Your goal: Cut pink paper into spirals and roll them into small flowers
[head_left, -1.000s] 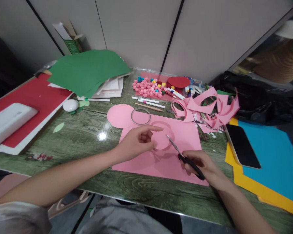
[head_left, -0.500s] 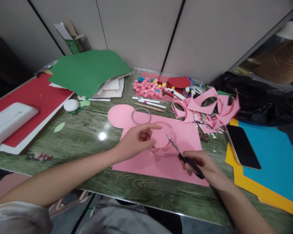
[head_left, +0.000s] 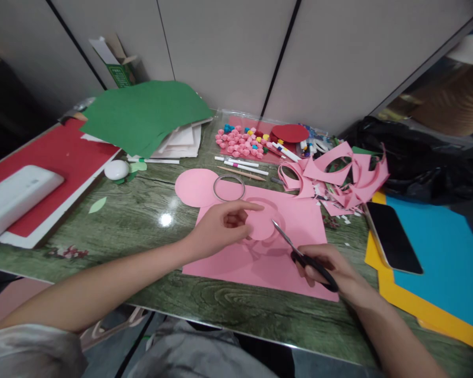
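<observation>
My left hand pinches a small pink paper circle by its left side, between thumb and fingers. Closed round the black handles of a pair of scissors, my right hand keeps the blades pointing up and left, their tips at the circle's right edge. Beneath both hands lies a sheet of pink paper, with shadows of the circle on it. A thin metal ring rests just behind my left hand, overlapping a larger pink paper disc.
Pink paper offcuts heap at the back right, near a phone on blue and yellow sheets. Pink and coloured beads, markers and a wooden stick lie behind. Green paper is at back left.
The scissors have shifted slightly right and down, their tips now at the circle's edge. My left hand keeps its hold on the circle, almost unmoved.
</observation>
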A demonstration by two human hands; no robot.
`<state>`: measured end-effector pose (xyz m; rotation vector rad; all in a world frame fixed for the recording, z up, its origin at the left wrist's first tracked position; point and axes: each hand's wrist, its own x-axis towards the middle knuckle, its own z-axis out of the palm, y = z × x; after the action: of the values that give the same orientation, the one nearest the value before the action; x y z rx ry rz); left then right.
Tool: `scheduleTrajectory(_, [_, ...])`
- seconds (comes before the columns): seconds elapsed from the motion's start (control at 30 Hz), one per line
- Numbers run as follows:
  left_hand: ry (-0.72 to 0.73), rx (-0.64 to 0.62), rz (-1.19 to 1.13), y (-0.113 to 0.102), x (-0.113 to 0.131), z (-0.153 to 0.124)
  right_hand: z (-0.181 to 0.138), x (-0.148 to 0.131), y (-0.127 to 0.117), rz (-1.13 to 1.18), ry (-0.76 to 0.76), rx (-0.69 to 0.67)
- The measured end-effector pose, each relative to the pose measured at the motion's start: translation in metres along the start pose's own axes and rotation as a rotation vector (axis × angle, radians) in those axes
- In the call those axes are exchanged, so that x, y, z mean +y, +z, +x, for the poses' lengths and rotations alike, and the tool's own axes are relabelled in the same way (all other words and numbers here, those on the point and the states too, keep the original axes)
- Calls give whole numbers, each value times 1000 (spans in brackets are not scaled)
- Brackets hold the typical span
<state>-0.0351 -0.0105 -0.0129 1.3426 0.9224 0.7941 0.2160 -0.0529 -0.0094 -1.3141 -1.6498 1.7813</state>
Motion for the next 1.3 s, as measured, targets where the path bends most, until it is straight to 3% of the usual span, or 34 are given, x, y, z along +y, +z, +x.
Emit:
scheduleTrajectory(0.4, [-3,-55,93,-2,-3,-1,1,0,2,10,12,-15])
scheduleTrajectory(1.3, [25,-2,86,-4,2,1,0,7,-4,-60,17,-51])
